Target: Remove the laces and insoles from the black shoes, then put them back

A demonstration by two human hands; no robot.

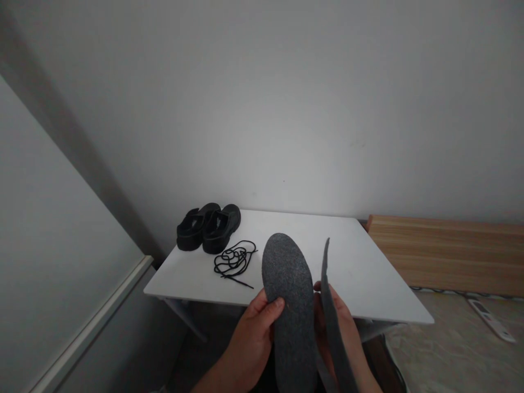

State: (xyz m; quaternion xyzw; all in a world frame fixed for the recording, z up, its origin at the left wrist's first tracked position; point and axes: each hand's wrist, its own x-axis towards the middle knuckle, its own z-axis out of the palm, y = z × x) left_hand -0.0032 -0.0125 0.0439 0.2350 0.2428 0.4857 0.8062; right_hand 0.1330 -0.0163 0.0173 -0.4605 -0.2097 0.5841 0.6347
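Note:
My left hand (pixel 258 334) grips a grey felt insole (pixel 289 295), its thumb lying on the broad face and its fingers behind. A second grey insole (pixel 332 311) is in my right hand (pixel 344 322), turned nearly edge-on; the fingers show on its left side. Both insoles stand upright side by side, just in front of the table's near edge. Beyond them on the left, a tangled black shoelace (pixel 235 260) lies on the white table (pixel 331 232). Behind the lace sits a pair of black shoes (pixel 208 228), side by side.
A plain wall (pixel 286 109) rises behind the table. To the right are a wooden board (pixel 442 251) and a pale patterned surface (pixel 438 338) with a white remote-like object (pixel 491 321) on it. A low ledge (pixel 98 322) runs along the left.

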